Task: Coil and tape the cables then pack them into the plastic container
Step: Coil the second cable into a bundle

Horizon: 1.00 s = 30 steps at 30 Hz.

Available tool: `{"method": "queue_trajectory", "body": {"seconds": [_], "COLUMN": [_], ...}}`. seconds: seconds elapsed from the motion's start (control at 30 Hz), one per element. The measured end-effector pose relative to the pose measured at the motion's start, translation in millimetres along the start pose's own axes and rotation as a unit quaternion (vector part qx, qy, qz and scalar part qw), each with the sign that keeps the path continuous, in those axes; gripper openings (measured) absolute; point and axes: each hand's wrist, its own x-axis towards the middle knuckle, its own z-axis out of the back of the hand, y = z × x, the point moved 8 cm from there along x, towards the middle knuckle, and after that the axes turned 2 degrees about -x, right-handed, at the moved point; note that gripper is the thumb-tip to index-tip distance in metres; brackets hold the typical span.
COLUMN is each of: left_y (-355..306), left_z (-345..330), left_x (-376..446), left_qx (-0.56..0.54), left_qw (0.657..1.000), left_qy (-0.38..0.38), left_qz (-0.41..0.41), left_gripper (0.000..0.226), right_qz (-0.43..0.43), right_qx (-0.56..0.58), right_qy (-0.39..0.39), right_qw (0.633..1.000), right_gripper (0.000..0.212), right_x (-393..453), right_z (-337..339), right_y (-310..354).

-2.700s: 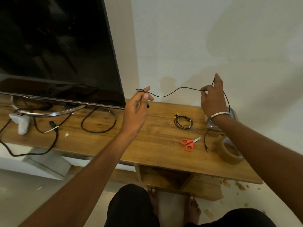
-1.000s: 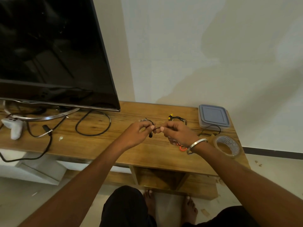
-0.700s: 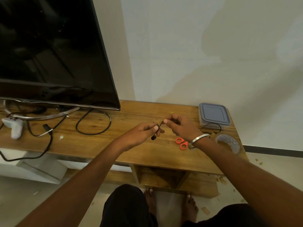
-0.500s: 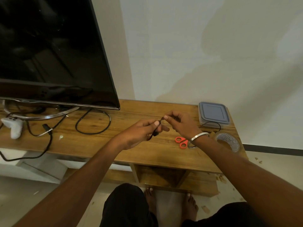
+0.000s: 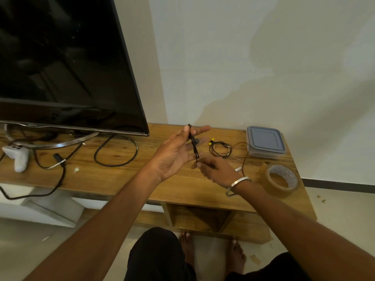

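My left hand is raised over the wooden TV stand, thumb and fingers spread, with a thin black cable looped around them. My right hand, wearing a metal bangle, pinches the lower end of that cable just below the left hand. The rest of the cable trails right across the wood toward the container. A small coiled black cable with yellow tips lies on the stand. The plastic container with a grey lid sits at the back right. A roll of brown tape lies at the front right.
A large TV on a metal stand fills the left. A white game controller and thick black cables lie on the wood beneath it. My legs and bare feet are below the stand's front edge.
The left hand has opened and risen with the cable wrapped around its fingers. The right hand dropped below it, pulling the cable down. The scissors are now hidden behind my right hand.
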Motion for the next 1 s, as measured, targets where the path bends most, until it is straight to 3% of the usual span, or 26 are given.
{"method": "queue_trajectory", "body": {"seconds": [0.23,0.33,0.53,0.77,0.9,1.0], "left_y": [11,12,27,38,45,48], "left_z": [25,29,50,44,34,26], "left_x": [0,0,1,-8,-11,-15], "left_qx": [0.183,0.318,0.459,0.467,0.410,0.357], "left_qw": [0.979,0.943,0.885,0.882,0.905,0.924], "left_qy": [-0.083,-0.085,-0.072,-0.027,0.004,0.042], "left_qz": [-0.028,-0.043,-0.030,0.052,0.114,0.133], "left_gripper": [0.029,0.028,0.023,0.031,0.039,0.032], "right_qz": [0.002,0.005,0.013,0.037,0.038,0.036], "right_qx": [-0.016,-0.011,0.035,0.012,-0.009,0.009], "right_qy": [0.036,0.047,0.036,-0.012,-0.042,-0.058], "right_qw": [0.999,0.999,0.999,0.999,0.998,0.998], "right_gripper": [0.021,0.020,0.019,0.017,0.015,0.013], "right_x": [1,0,-4,2,4,3], "right_z": [-11,-8,9,30,34,37], "right_y": [4,9,19,22,19,18]}}
